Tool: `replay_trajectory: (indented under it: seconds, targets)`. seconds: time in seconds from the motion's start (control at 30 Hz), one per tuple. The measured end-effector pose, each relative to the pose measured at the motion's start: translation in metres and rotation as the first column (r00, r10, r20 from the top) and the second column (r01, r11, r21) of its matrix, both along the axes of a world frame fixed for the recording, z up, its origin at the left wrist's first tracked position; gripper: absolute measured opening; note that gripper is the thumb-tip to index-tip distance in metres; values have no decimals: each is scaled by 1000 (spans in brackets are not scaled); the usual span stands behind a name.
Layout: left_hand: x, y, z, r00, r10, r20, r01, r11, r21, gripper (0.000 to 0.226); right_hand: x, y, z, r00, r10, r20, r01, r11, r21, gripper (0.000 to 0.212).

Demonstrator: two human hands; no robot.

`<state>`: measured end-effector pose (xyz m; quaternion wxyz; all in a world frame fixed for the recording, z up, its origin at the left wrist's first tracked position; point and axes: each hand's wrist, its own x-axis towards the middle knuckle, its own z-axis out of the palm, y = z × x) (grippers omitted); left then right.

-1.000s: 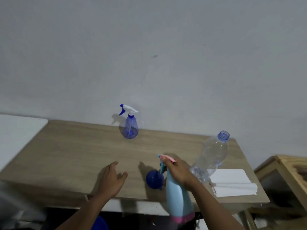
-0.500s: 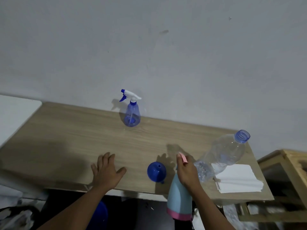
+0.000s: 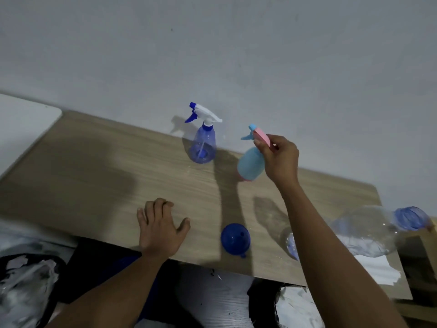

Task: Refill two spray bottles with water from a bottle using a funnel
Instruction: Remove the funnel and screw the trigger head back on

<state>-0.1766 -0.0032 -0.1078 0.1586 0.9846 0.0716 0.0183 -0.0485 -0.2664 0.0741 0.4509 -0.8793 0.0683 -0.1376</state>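
Hanging by its pink spray head, the light-blue spray bottle (image 3: 250, 163) was near the back of the surface (image 3: 94, 176). Its long axis tilted, with the base low and leftward; whether the base touched the wood could not be told. The right hand (image 3: 280, 159) gripped it, fingers (image 3: 260, 146) pinched round the head. Just to its left stood the blue spray bottle (image 3: 203, 147), apart from it, close to the wall (image 3: 212, 55).

The funnel (image 3: 235, 237) lay near the front edge, between the hands and likely nearer the free left hand (image 3: 160, 228), which rested on the wood with relaxed fingers, holding nothing. The water bottle (image 3: 369, 230) was at the right end. Bare wood lay in the middle for setting down.
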Motion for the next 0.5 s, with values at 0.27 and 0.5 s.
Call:
replay_trajectory:
  seconds: [0.27,0.5]
  targets:
    - [3,-2,4,1000,23,-11,-23,999,-22,60,69,14,-26,986,130,-106,-140,985,-102,17]
    - [4,-2,5,999,42,-29,-43,999,-24,62,85,30,-35,990,106,-88,-118,983,-141,27]
